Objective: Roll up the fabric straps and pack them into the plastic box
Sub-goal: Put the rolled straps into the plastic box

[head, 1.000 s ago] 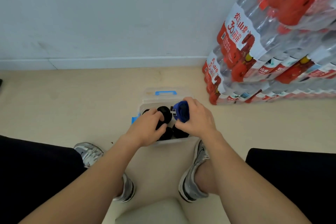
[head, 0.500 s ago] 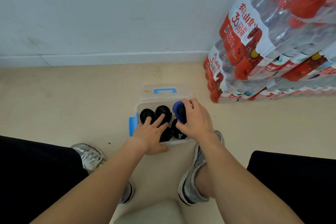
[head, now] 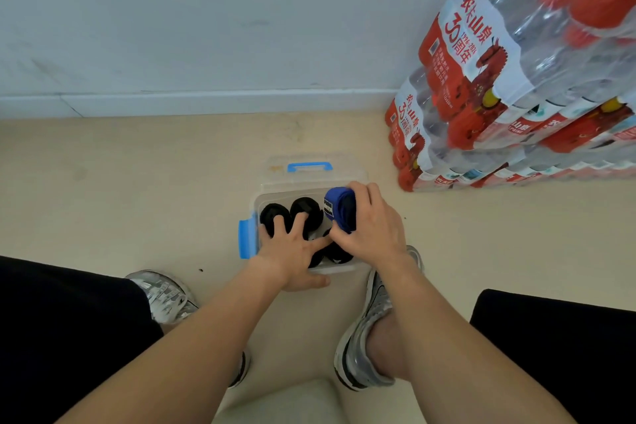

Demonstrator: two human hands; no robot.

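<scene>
A clear plastic box (head: pixel 255 206) with blue side clips stands on the floor between my feet. Several rolled black straps (head: pixel 309 208) lie inside it. My left hand (head: pixel 292 249) rests spread on the black rolls, fingers straight and pressing down. My right hand (head: pixel 370 229) grips a rolled blue strap (head: pixel 335 208) and holds it at the box's right end, just above the black rolls. The box lid (head: pixel 309 169) with a blue handle lies behind the box.
Shrink-wrapped packs of water bottles (head: pixel 516 86) are stacked at the right against the wall. My grey shoes (head: pixel 364 337) stand close on either side of the box. Beige floor stretches to the left.
My left hand has gone from curled over the black rolls to spread flat on them. The right hand has lowered the blue roll a little toward the box's right end.
</scene>
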